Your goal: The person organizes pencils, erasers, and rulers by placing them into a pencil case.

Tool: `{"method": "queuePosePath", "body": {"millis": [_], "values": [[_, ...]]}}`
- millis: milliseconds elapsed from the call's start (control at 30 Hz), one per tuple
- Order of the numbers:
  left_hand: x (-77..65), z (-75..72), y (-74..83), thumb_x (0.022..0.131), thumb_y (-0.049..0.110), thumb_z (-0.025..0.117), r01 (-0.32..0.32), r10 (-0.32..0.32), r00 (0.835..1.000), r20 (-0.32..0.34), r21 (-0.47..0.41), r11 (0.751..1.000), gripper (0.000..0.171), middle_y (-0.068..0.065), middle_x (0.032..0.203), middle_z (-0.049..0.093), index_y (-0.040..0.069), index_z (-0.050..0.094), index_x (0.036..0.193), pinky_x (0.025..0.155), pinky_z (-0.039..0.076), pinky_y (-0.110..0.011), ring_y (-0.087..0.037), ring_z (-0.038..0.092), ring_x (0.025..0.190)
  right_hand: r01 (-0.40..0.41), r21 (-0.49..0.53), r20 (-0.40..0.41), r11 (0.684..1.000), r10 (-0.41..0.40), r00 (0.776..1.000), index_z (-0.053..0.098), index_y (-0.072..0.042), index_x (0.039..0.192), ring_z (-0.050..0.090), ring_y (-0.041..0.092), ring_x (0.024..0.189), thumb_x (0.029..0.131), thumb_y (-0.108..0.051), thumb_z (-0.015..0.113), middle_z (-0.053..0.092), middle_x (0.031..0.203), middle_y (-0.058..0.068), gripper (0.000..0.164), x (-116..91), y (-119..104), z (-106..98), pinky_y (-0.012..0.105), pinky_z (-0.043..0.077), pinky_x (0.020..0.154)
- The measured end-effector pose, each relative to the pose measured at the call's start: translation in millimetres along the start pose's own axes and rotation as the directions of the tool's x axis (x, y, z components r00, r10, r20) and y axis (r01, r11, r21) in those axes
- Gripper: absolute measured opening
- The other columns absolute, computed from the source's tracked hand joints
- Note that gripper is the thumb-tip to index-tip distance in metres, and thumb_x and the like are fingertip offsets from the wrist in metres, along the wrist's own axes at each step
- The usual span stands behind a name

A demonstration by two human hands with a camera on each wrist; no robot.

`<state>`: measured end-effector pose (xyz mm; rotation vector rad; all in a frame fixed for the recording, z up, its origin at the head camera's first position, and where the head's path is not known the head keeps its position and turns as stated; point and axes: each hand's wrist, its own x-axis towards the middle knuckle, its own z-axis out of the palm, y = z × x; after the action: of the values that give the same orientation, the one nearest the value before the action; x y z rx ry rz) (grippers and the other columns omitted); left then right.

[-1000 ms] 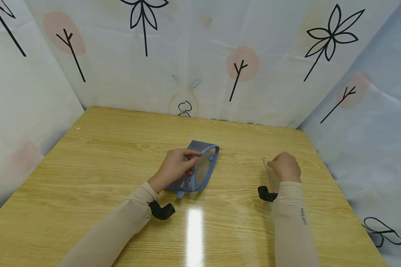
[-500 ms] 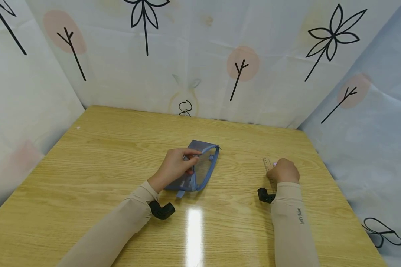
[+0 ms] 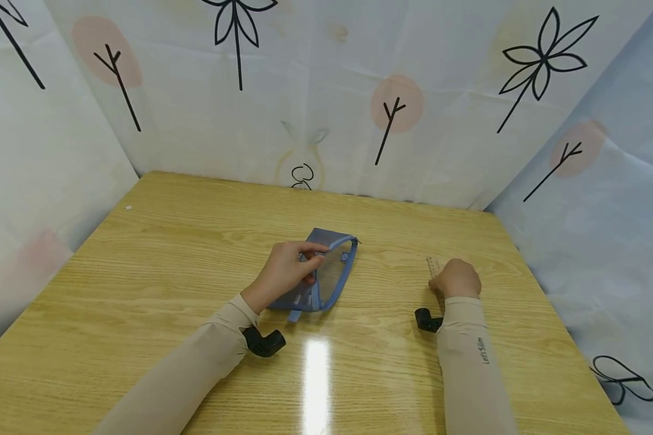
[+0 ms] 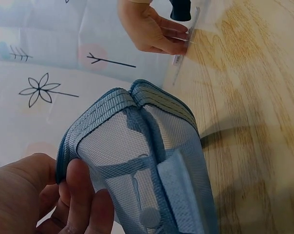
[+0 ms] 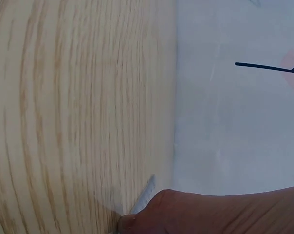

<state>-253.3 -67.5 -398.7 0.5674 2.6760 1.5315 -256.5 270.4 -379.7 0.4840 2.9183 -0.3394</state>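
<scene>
My left hand [image 3: 285,269] pinches the mouth edge of a blue mesh zipper pouch [image 3: 331,275] near the middle of the table. The pouch lies with its zipper undone and its mouth gaping to the right. In the left wrist view, the thumb and fingers grip the bound rim of the pouch [image 4: 115,139]. Farther right, my right hand [image 3: 458,280] grips a clear ruler [image 3: 432,264] at its edge, close to the tabletop. The ruler's far end sticks out past the fingers, and the hand covers much of the rest. The thumb overlaps the ruler [image 5: 146,194] in the right wrist view.
Both hands are over a wood-grain table [image 3: 196,254]. White patterned cloth [image 3: 326,109] hangs behind it and along both sides. A tiny pale scrap [image 3: 128,207] lies near the far left corner. Black wrist mounts [image 3: 263,344] jut out from both sleeves.
My right hand has slid slightly left and nearer along the ruler. A small purple spot beside it, seen half a second ago, is now hidden in the head view. The left hand and pouch stay put.
</scene>
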Motion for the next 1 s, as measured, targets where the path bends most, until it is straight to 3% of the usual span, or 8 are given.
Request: {"method": "queuePosePath", "body": {"millis": [267, 800, 1000], "values": [[-0.5, -0.7, -1.0, 0.098, 0.021, 0.062, 0.001, -0.001, 1.0, 0.0, 0.012, 1.0, 0.027, 0.002, 0.061, 0.064, 0.013, 0.071, 0.122, 0.04, 0.038, -0.027, -0.01, 0.064, 0.051, 0.007, 0.012, 0.01, 1.0, -0.008, 1.0, 0.066, 0.015, 0.095, 0.059, 0.029, 0.071, 0.078, -0.025, 0.077, 0.065, 0.098, 0.033, 0.045, 1.6, -4.5, 3.4, 0.044, 0.055, 0.064], [1.3, -1.0, -1.5, 0.098, 0.021, 0.063, -0.001, 0.001, 1.0, 0.005, 0.015, 1.0, 0.027, 0.002, 0.065, 0.065, 0.013, 0.071, 0.122, 0.041, 0.041, -0.027, -0.01, 0.065, 0.052, 0.063, 0.078, 0.048, 0.995, -0.067, 0.997, 0.065, 0.012, 0.089, 0.052, 0.027, 0.07, 0.083, -0.029, 0.072, 0.062, 0.084, 0.021, 0.042, 3.4, -4.3, 5.9, 0.036, 0.047, 0.062], [1.7, -0.9, -2.3, 0.098, 0.021, 0.063, 0.0, 0.0, 1.0, 0.004, 0.015, 1.0, 0.027, 0.002, 0.065, 0.065, 0.014, 0.071, 0.122, 0.041, 0.042, -0.029, -0.01, 0.065, 0.051, 0.052, 0.105, 0.077, 0.993, -0.06, 0.995, 0.064, 0.008, 0.086, 0.051, 0.027, 0.071, 0.084, -0.032, 0.068, 0.061, 0.086, 0.021, 0.04, 3.1, -7.0, 5.9, 0.036, 0.046, 0.062]]}}
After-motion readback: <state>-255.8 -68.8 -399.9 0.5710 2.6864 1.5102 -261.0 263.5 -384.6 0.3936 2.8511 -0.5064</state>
